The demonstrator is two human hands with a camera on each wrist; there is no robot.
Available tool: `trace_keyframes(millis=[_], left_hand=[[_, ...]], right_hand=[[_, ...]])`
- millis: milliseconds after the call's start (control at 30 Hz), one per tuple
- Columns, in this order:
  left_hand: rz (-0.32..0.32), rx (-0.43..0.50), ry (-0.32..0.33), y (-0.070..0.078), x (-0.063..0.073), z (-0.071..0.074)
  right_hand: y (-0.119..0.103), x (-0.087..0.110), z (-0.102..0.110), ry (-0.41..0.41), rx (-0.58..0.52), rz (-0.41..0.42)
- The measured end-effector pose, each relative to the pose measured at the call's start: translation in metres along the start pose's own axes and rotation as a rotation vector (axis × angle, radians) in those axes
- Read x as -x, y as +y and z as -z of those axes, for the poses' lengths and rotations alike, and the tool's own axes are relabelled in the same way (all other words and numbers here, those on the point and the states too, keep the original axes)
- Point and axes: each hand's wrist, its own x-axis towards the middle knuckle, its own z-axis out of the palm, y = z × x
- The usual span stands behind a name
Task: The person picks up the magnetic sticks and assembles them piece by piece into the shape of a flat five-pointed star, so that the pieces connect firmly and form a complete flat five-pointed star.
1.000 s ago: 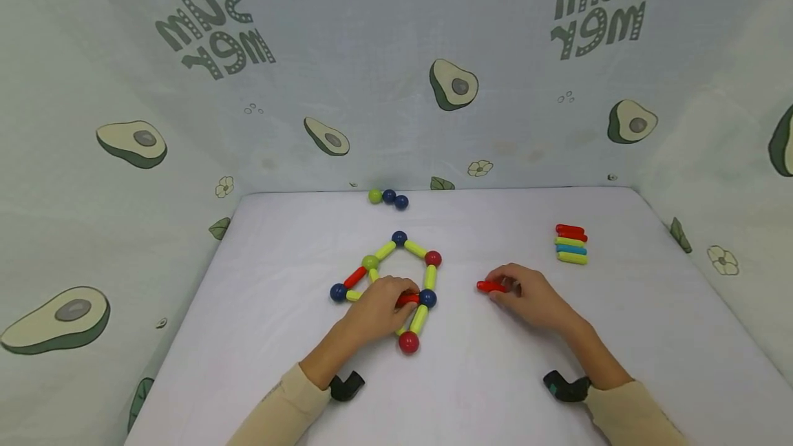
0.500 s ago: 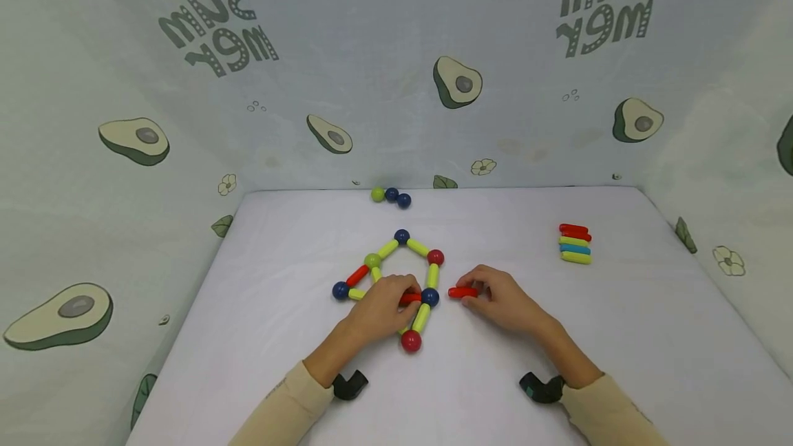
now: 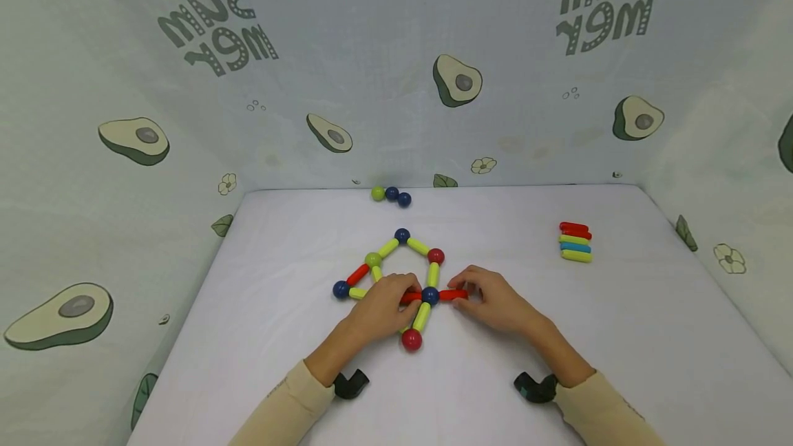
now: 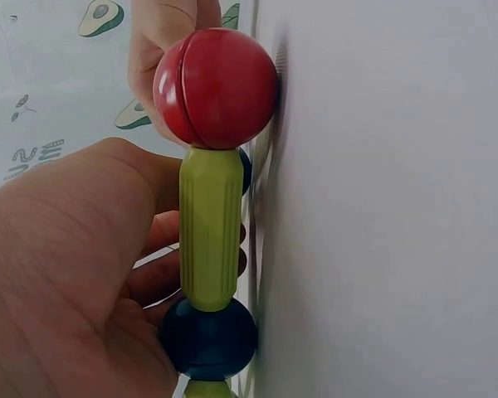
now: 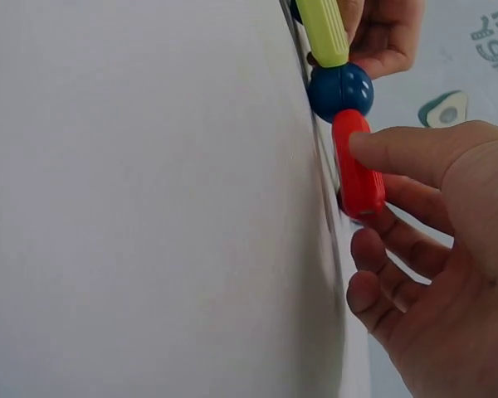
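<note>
In the head view my left hand (image 3: 379, 300) pinches a red magnetic rod (image 3: 409, 297) that lies left of a dark blue ball (image 3: 430, 296). My right hand (image 3: 495, 298) holds another red magnetic rod (image 5: 358, 178) between thumb and fingers. Its end meets the blue ball (image 5: 342, 89) in the right wrist view. Yellow-green rods run from that ball to a red ball (image 3: 436, 255) behind and a larger-looking red ball (image 3: 411, 340) in front. A blue ball (image 3: 402, 235), a green ball (image 3: 373, 260) and a left blue ball (image 3: 341, 290) complete the visible frame; my left hand hides part of it.
Loose green (image 3: 378, 193) and dark blue balls (image 3: 392, 193) sit at the table's back edge. Several spare rods (image 3: 575, 242), red, yellow-green and blue, lie stacked side by side at the right. A patterned cloth (image 3: 384, 74) rises behind the white table (image 3: 297, 239).
My right hand has moved left with its red rod, closing the gap until the rod's end reaches the blue ball. My left hand keeps its hold on the other red rod.
</note>
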Motion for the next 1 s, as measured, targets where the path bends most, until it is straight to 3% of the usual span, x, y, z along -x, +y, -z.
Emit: trace_keyframes(millis=[200,433,667,800,1000], left_hand=[[0.007,0.012,-0.007,0.001,0.000,0.001],[0.007,0.021,-0.021,0.004,0.002,0.002],[-0.057,-0.018,0.012,0.004,0.000,0.001],[-0.081,-0.014,0.020,0.003,-0.005,0.000],[-0.063,0.044,-0.002,0.004,-0.008,-0.001]], right_hand=[[0.014,0.007,0.019,0.101,0.036,-0.083],[0.049,0.028,0.063,0.238,0.090,-0.129],[0.091,0.057,0.104,0.377,0.182,-0.172],[0.110,0.065,0.116,0.393,0.217,-0.214],[0.124,0.069,0.119,0.359,0.212,-0.275]])
